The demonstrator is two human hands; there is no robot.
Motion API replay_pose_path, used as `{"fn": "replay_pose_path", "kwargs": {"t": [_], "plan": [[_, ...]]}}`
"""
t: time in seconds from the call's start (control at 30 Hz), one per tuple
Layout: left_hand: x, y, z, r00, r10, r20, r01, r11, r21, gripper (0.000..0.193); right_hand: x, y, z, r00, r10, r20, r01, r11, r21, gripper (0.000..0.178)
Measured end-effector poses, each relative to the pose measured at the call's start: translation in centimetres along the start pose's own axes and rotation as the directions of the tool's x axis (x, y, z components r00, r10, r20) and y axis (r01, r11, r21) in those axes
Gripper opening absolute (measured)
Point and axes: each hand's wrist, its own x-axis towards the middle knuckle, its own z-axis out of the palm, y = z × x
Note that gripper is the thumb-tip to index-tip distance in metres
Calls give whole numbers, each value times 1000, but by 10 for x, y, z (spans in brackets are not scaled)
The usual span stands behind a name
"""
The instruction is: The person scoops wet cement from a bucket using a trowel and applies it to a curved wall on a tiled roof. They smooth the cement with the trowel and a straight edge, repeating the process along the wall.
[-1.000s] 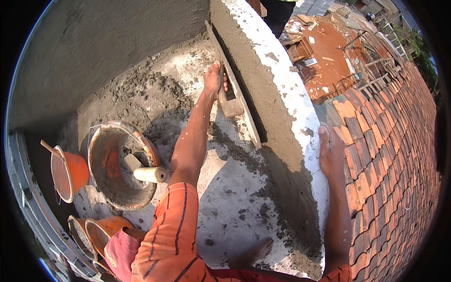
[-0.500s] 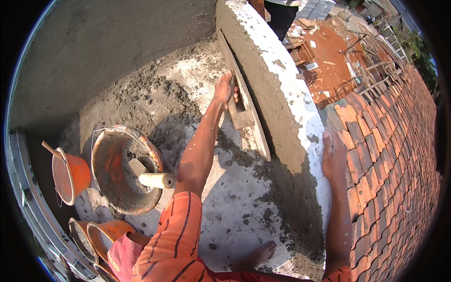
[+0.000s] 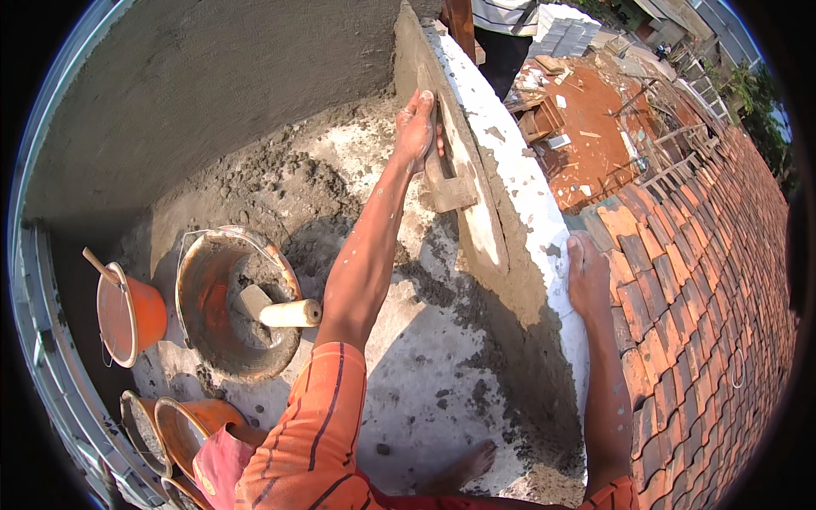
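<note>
Since a second ago the left hand (image 3: 416,127), fingers closed round the float (image 3: 463,183), slid it toward 12 o'clock along the low wall (image 3: 518,212); its handle is half hidden. At 9 o'clock, mortar bucket (image 3: 234,302), orange pail (image 3: 127,314). Right hand (image 3: 588,276) lies flat, open, on the wall top at 3 o'clock

Long wooden float (image 3: 459,191) lies flat against wet-plastered parapet (image 3: 510,255).
</note>
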Motion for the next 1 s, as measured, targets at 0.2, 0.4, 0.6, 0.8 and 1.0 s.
{"fn": "replay_pose_path", "kwargs": {"t": [0.2, 0.4, 0.6, 0.8, 1.0], "plan": [[-7, -19, -12, 988, -147, -38, 145, 988, -52, 36, 1, -5, 3, 1000, -3, 12, 3, 1000, 12, 39], [-189, -147, 29, 912, -409, -32, 396, 898, -193, 71, 1, 4, 4, 997, -43, -63, 40, 998, -48, 38], [-391, -177, 101, 829, -558, -27, 549, 823, -146, 73, 3, 2, 6, 997, -38, -70, 38, 999, 4, 38], [-325, -156, 83, 896, -437, -78, 427, 897, -114, 64, -4, 7, 2, 998, -51, -45, 53, 998, 44, 36], [-86, -107, -8, 905, -403, -133, 399, 915, -59, 38, -4, -16, -8, 1000, -4, 23, 6, 998, -67, 29]]}}
